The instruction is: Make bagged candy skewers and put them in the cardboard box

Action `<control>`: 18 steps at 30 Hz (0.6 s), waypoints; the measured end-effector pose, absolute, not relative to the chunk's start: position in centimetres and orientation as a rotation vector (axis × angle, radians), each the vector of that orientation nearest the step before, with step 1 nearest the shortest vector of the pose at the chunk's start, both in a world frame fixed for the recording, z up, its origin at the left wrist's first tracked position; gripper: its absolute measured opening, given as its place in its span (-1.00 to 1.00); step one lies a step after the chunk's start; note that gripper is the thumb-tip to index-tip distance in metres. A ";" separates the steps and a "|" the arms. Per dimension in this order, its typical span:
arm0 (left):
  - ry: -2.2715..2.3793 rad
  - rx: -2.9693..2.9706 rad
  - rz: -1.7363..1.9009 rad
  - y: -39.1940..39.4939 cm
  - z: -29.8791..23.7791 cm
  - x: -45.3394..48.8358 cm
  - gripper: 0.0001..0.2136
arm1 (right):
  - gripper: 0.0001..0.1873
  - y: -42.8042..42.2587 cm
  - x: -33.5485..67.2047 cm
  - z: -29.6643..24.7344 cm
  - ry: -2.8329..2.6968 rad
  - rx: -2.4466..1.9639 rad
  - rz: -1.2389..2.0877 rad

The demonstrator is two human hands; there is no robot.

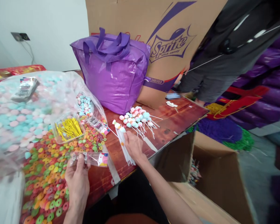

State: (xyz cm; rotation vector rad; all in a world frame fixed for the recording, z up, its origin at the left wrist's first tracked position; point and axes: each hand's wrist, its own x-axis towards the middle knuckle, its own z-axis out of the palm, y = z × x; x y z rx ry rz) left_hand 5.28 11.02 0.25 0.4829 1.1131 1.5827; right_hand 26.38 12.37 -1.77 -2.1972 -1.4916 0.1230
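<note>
My left hand (77, 175) pinches a small clear plastic bag (91, 158) with a colourful printed end, above loose gummy rings (53, 168). My right hand (133, 144) has its fingers closed at the end of a marshmallow skewer (119, 126); the fingertips are partly hidden. Under that hand lies a bundle of white sticks (123, 149). Just beyond it, finished marshmallow skewers (137, 117) are heaped, their sticks pointing toward the table edge. A plastic tub (58, 139) of yellow twist ties (70, 128) sits among the gummy rings, beside a stack of printed bags (96, 123).
A large clear bag of pastel marshmallows (14, 118) covers the left side, with a packet stack (25, 88) on top. A purple tote bag (112, 77) and a big carton (177, 40) stand behind. An open box (214, 177) is below right; a person (224, 53) stands beyond.
</note>
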 end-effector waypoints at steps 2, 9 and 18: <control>1.070 0.480 1.535 11.0 0.4 5.5 -0.67 | -0.71 12.5 26.3 -1.4 -1.546 -2.194 0.060; 1.038 0.353 1.511 11.3 0.3 6.8 -0.68 | -0.72 9.6 24.1 2.3 -1.435 -1.734 0.429; 0.968 0.245 1.462 10.6 1.1 7.4 -0.67 | -0.80 8.5 19.1 0.8 -0.880 -1.315 1.039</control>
